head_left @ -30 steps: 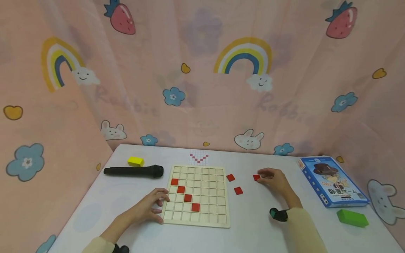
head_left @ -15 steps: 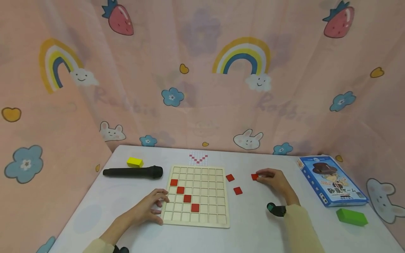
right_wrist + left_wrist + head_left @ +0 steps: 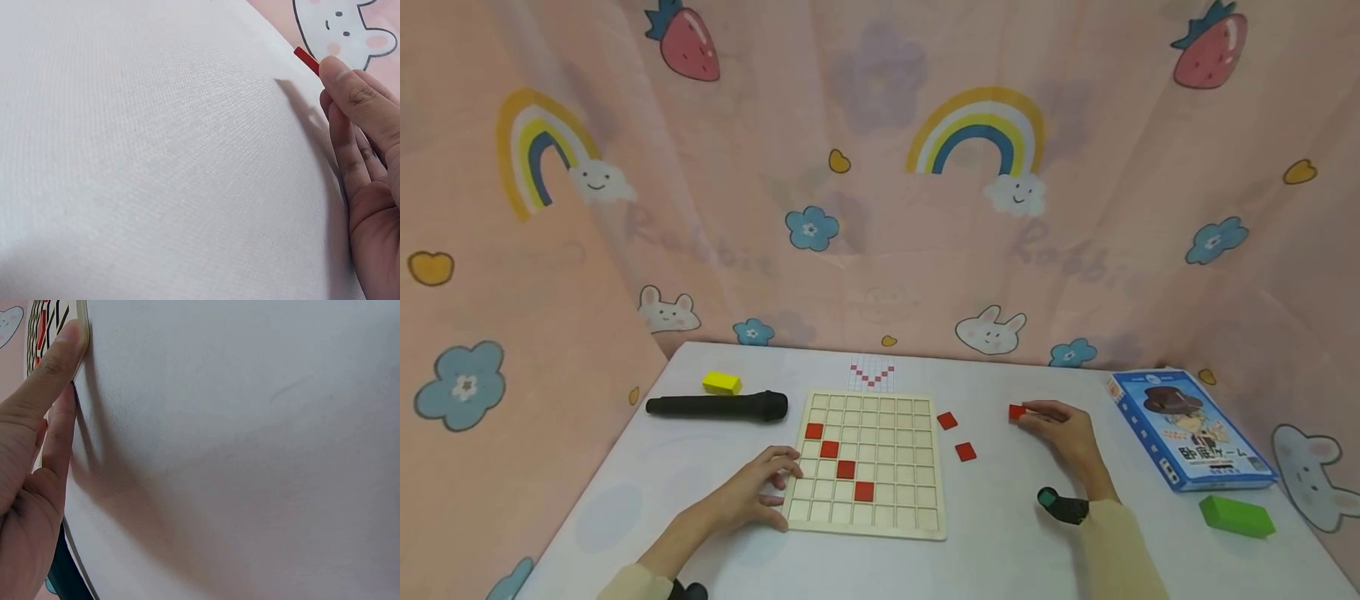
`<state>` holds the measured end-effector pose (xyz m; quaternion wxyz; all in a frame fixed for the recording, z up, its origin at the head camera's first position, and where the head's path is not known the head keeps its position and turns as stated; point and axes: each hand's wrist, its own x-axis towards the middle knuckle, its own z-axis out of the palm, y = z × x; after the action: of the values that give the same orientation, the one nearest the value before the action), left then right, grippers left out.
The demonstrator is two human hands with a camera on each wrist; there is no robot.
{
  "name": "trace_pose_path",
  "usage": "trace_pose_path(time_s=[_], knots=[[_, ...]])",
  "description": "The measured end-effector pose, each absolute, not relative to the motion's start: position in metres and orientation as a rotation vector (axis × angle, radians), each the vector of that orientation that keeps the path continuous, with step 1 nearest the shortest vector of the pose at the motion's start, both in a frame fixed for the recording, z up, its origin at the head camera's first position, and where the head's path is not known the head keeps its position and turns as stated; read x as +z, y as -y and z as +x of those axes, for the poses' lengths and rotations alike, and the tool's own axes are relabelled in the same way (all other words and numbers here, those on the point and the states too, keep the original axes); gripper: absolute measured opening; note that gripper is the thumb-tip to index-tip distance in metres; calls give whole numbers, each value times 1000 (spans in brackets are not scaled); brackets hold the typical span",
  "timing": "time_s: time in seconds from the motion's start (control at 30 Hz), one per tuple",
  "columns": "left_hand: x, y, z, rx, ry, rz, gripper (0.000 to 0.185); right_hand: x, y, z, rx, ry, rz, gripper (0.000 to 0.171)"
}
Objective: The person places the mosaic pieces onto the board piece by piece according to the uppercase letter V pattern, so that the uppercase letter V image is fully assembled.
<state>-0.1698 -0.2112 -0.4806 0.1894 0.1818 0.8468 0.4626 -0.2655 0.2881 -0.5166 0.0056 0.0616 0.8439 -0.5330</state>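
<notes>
A square wooden grid board (image 3: 904, 533) lies mid-table, with several red square tiles (image 3: 846, 470) set in a descending diagonal of its cells. My left hand (image 3: 751, 493) rests along the board's left edge, fingers spread and thumb at the near corner; the left wrist view shows the thumb (image 3: 65, 347) against that corner. Right of the board, my right hand (image 3: 1063, 433) pinches another red tile (image 3: 1017, 412) between thumb and fingers. In the right wrist view this tile (image 3: 306, 60) is seen edge-on, above its shadow. Two loose red tiles (image 3: 966, 452) lie between board and right hand.
Behind the board lies a small printed grid card (image 3: 872, 373) with a red V pattern. A black microphone (image 3: 717, 407) and a yellow block (image 3: 722, 383) lie at left. On the right are a blue box (image 3: 1195, 433) and a green block (image 3: 1236, 517).
My right hand, pinching the tile, has shifted slightly right and away from me, and the tile is raised. The left hand stays at the board's edge; the board tiles are unchanged.
</notes>
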Motion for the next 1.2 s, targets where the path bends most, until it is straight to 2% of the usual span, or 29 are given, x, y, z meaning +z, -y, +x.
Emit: trace_pose_path(time_s=[0.3, 0.63, 1.2], knots=[[-482, 211, -171, 1303, -2381, 508, 59, -517, -286, -261, -1718, -2680, 255, 49], [-482, 211, -171, 1305, -2383, 495, 60, -515, -276, -250, -1685, -2773, 206, 37], [-482, 210, -170, 1298, -2395, 504, 61, -512, -236, -213, -1893, -2654, 234, 35]])
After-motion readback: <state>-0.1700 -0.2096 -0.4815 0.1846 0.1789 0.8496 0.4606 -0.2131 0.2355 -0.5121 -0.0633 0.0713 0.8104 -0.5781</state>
